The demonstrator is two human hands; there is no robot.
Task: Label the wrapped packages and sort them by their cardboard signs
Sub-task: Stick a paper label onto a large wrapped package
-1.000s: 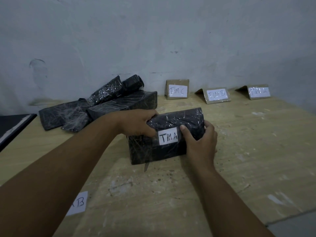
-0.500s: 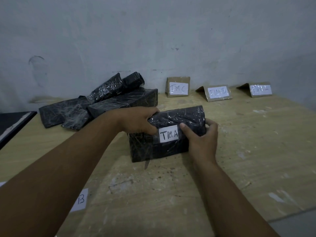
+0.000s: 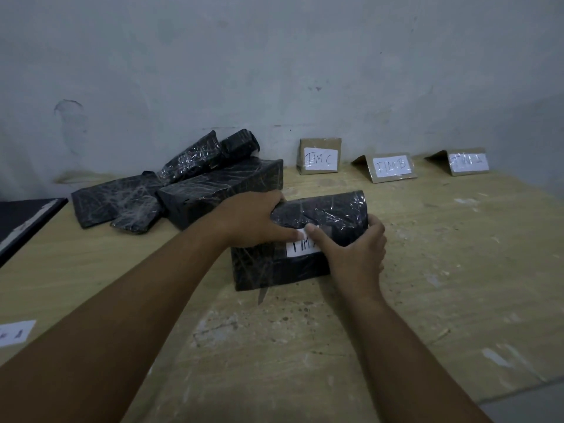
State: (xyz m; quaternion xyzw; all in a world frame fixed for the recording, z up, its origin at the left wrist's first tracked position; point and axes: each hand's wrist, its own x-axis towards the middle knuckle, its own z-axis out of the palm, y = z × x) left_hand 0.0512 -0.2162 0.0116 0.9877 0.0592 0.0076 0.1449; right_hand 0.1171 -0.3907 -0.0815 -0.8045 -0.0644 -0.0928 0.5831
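Wrapped package (image 3: 320, 209) sits mid-counter (image 3: 457, 254), long side facing the camera, white label (image 3: 300, 250) on its front face. Left hand (image 3: 253, 218) clamps the top-left end, fingers curled over the far side, thumb on the label. Right hand (image 3: 354, 254) wraps the right end, fingers (image 3: 377, 227) curled round it, thumb pressing the label's right part. Three cardboard signs (image 3: 390, 167) stand along the wall behind, well apart from it. Pile of packages (image 3: 183, 190) back-left. Loose label (image 3: 15, 332) lies at the left edge.
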